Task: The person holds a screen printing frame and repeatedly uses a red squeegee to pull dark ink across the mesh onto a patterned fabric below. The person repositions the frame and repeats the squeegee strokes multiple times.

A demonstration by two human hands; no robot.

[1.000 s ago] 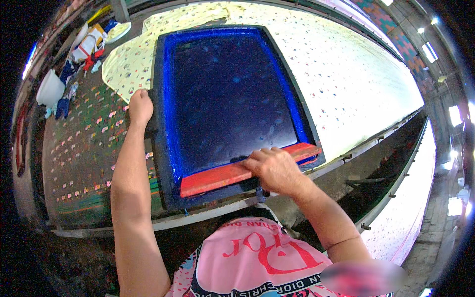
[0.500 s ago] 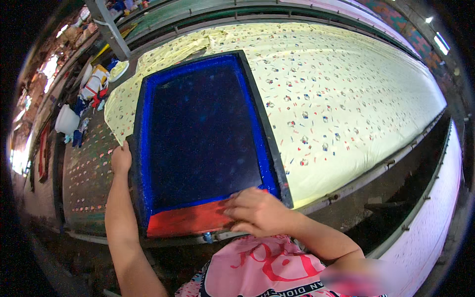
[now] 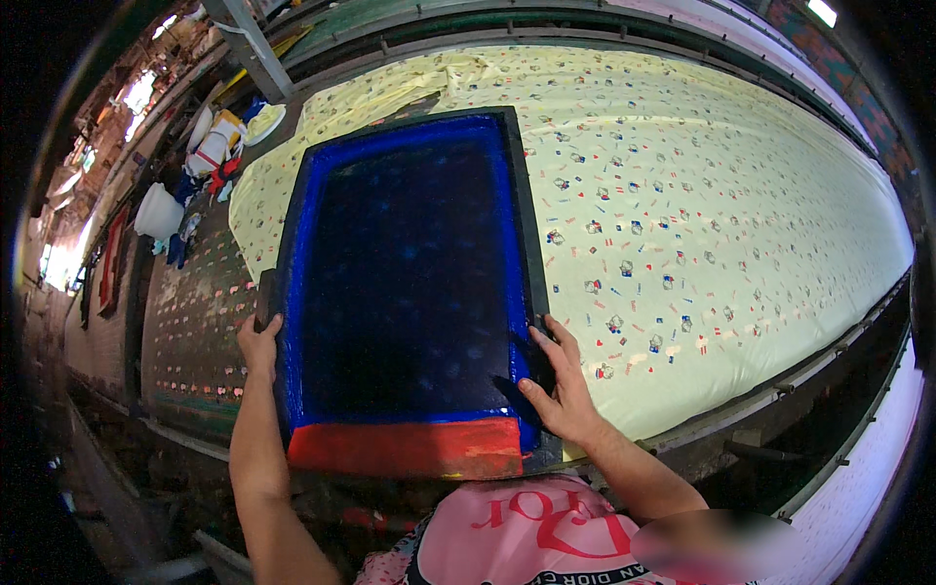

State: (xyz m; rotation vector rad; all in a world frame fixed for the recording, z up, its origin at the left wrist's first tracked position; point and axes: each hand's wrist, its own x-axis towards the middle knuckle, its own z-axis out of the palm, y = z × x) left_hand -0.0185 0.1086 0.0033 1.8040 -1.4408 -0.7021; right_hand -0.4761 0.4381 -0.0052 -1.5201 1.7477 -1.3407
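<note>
- The table runs beneath and beyond the screen frame; its bare dark part, left of the frame, is flat and dotted with rows of small pale and pink marks.
- The cloth, pale yellow and scattered with small red, blue and grey motifs, stretches mostly smooth to the right of the frame, carries on past its far end, and bunches into soft folds there.
- The screen frame lies over the table in front of me, a dark, straight-railed rectangle. Its long axis runs away from my body, one short end near my waist and the other pointing across the table.
- Inside the frame, the flat mesh panel is nearly black with faint bluish smudges; a glossy, bright blue border rings it.
- My pink garment, with red lettering and a dark-edged band, sits just below the frame's near end.
- The red bar, smooth-faced, long and straight, lies along the frame's near end, its long axis crosswise to the frame's.
- My right hand comes in from the frame's right, thumb and fingers spread at the right rail; I cannot tell how firmly they hold it.
- My left hand is clamped on the frame's left rail, thumb uppermost, forearm reaching nearly straight up beside it.
</note>
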